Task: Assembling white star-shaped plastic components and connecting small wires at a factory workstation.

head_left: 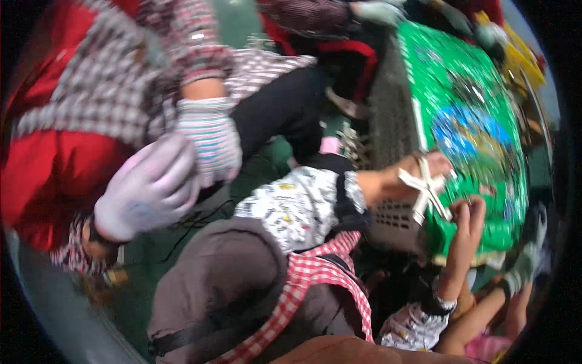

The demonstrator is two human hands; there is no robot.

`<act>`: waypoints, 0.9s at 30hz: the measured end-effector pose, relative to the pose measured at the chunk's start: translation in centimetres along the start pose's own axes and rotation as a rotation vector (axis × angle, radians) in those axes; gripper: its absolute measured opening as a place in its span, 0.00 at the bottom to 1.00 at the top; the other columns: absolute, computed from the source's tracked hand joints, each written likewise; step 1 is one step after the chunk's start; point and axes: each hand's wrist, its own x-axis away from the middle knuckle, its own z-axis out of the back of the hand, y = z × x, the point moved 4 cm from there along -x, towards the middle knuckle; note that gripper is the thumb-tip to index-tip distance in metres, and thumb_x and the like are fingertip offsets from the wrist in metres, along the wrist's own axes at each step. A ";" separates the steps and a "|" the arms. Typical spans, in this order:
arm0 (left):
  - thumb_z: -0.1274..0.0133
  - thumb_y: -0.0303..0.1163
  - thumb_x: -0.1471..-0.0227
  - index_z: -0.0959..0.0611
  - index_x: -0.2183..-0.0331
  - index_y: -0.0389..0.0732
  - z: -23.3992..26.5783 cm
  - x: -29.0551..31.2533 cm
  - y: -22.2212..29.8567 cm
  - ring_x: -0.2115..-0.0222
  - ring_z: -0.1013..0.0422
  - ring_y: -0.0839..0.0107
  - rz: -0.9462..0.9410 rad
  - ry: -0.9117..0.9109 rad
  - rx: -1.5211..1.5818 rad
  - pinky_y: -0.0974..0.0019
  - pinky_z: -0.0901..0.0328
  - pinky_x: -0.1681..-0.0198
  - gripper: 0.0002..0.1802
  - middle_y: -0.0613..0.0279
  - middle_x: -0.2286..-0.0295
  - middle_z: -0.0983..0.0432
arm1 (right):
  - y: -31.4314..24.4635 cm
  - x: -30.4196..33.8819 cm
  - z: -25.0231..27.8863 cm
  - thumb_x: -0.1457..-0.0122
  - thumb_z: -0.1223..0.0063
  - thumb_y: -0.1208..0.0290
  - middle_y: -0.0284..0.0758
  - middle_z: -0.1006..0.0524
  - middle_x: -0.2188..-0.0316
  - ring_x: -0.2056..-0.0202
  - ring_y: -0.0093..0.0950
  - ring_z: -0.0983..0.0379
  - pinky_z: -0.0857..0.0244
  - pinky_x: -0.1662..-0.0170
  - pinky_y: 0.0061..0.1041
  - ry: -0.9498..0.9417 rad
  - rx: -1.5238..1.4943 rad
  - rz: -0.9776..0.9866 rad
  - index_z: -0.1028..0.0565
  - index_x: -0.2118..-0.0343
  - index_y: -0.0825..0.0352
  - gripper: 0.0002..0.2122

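Head view shows us the green surface [442, 45], the largest thing at our work. Along its left side stands a slotted crate [393, 221]; we cannot tell what it holds. Farther left of the surface lie small pale bits [350, 144], perhaps in a container. Over the surface's near-left edge, our left hand [413, 165] has its fingers closed on a white star-shaped piece [425, 187]; our right hand [467, 221], fingers curled nearly together, meets or almost meets its lower-right arm, too blurred to tell. We judge the step to be two-handed handling of the piece; next calls for a steady left hold and a careful right pinch.
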 end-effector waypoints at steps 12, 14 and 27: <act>0.61 0.39 0.41 0.38 0.53 0.39 -0.7 6.8 2.7 0.69 0.31 0.76 0.334 0.182 1.069 0.76 0.33 0.69 0.18 0.62 0.66 0.31 | -1.2 2.0 -7.6 0.44 0.55 0.71 0.35 0.29 0.61 0.67 0.18 0.32 0.36 0.66 0.16 -0.604 -0.399 -0.257 0.33 0.54 0.71 0.15; 0.59 0.38 0.42 0.37 0.54 0.36 1.0 9.6 6.5 0.63 0.32 0.75 0.449 0.213 0.836 0.75 0.34 0.64 0.19 0.62 0.64 0.32 | -2.0 4.3 -9.6 0.45 0.53 0.69 0.27 0.29 0.72 0.76 0.12 0.36 0.42 0.75 0.12 -0.733 -0.402 -0.237 0.33 0.56 0.69 0.15; 0.56 0.24 0.49 0.32 0.53 0.34 7.0 17.1 19.3 0.60 0.31 0.65 0.189 0.182 -0.353 0.64 0.37 0.57 0.19 0.55 0.62 0.30 | -1.4 9.7 -9.1 0.46 0.53 0.67 0.19 0.46 0.82 0.84 0.09 0.52 0.62 0.83 0.10 -0.492 -0.590 -0.222 0.35 0.67 0.65 0.08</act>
